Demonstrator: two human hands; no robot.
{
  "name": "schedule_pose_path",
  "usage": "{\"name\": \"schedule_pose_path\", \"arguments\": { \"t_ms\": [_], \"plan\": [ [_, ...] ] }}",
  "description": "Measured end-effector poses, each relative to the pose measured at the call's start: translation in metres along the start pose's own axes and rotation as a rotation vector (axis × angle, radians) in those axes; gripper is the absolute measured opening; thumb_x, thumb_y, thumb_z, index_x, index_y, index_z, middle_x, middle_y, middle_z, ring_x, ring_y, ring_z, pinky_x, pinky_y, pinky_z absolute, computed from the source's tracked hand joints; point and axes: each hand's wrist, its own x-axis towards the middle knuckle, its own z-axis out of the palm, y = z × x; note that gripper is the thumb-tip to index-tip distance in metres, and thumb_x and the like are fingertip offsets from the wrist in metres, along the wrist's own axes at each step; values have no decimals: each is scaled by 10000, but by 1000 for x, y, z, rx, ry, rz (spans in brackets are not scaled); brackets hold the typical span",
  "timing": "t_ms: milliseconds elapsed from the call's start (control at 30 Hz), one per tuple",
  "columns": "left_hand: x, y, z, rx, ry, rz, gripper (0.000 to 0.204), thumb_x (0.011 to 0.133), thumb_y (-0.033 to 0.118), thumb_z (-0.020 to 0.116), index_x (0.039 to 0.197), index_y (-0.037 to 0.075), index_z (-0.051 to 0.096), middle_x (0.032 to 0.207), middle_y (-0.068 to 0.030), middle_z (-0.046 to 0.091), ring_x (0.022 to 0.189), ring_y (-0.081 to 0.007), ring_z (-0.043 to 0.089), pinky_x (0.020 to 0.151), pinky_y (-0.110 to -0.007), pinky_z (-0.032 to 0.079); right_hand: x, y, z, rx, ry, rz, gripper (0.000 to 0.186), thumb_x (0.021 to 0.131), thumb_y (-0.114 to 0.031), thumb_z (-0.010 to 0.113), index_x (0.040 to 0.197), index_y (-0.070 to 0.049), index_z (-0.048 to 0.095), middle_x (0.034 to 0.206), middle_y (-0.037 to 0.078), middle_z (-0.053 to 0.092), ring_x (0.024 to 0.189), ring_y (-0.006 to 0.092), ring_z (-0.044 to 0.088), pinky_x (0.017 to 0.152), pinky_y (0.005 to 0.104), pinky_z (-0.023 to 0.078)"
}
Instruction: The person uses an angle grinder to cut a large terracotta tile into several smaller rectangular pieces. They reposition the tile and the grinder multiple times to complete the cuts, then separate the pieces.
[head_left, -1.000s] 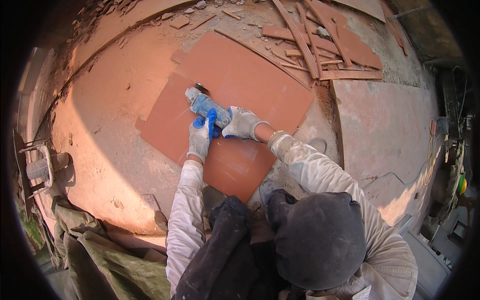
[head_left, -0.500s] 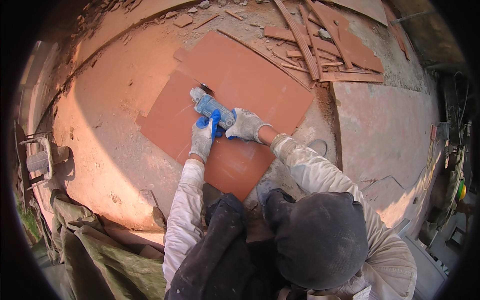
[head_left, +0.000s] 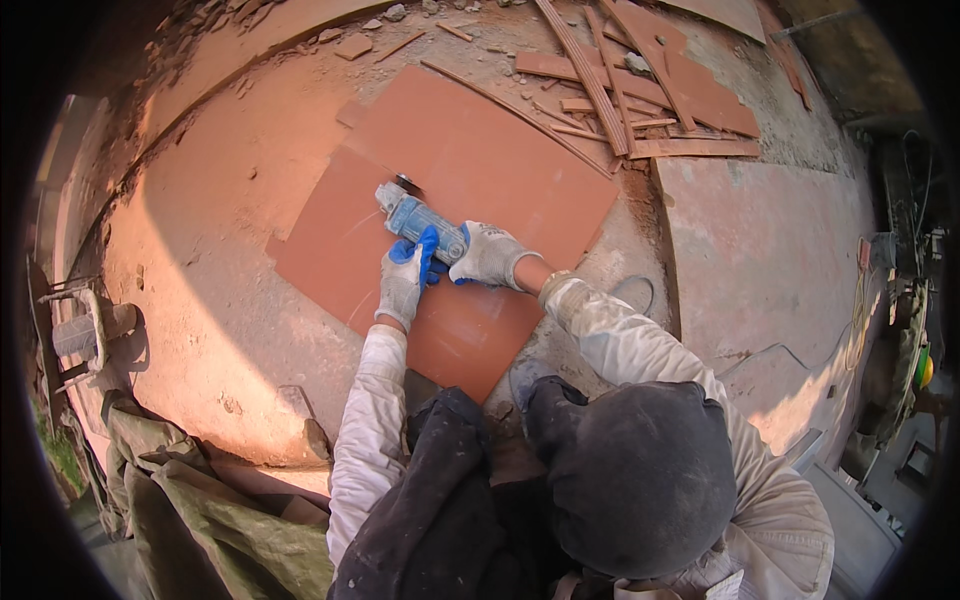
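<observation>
A blue angle grinder (head_left: pixel 424 222) with a grey metal head lies across my two gloved hands. Its dark disc (head_left: pixel 408 184) stands at the edge of a straight line on a reddish-brown tile sheet (head_left: pixel 480 150). My left hand (head_left: pixel 404 277), in a grey glove with a blue palm, wraps the body from the near side. Round the rear end closes my right hand (head_left: pixel 490 256), gloved alike. Under the grinder is another reddish tile (head_left: pixel 330 245), partly overlapping the first. Whether the disc touches the surface I cannot tell.
Cut tile strips and broken pieces (head_left: pixel 640 95) lie piled at the far right. A raised slab (head_left: pixel 765 260) fills the right side. At the left stands a metal-framed object (head_left: pixel 95 335), with a green tarp (head_left: pixel 190 490) nearer. My shoe (head_left: pixel 632 294) is beside the tile.
The whole view has shifted slightly, with the tiles and debris a little further left. Both hands keep their hold on the grinder, which stays at nearly the same place over the tile.
</observation>
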Motion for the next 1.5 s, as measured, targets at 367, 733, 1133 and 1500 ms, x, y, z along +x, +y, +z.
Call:
{"name": "schedule_pose_path", "arguments": {
  "t_ms": [367,733,1133,1500],
  "plan": [
    [0,-11,3,-12,-13,7,462,1036,438,850,1167,5,754,997,-67,810,781,-152,775,637,-281,594,-9,7,0,-52,13,-14,731,757,-374,854,1320,53,669,1273,309,764,1229,432,744,1046,469,582],
    [-2,-9,8,32,-13,-21,495,1040,456,837,1176,-13,752,1029,-112,829,823,-206,799,615,-310,601,-11,13,1,-70,25,-32,740,757,-359,855,1333,64,663,1278,316,761,1229,430,747,1040,469,586],
    [-11,-12,13,-34,-47,-27,499,1037,426,849,1241,-23,774,1088,-68,815,872,-153,786,616,-280,608,-24,17,-3,-4,10,-5,722,748,-354,855,1308,61,666,1265,321,757,1231,437,737,1041,475,574],
    [-18,-14,20,-29,-73,-17,451,1062,379,827,1278,-12,760,1119,-93,824,898,-180,802,661,-301,625,-37,19,-8,25,-31,35,677,760,-345,850,1267,63,662,1144,299,781,1069,417,787,929,477,614]
  ]
}}
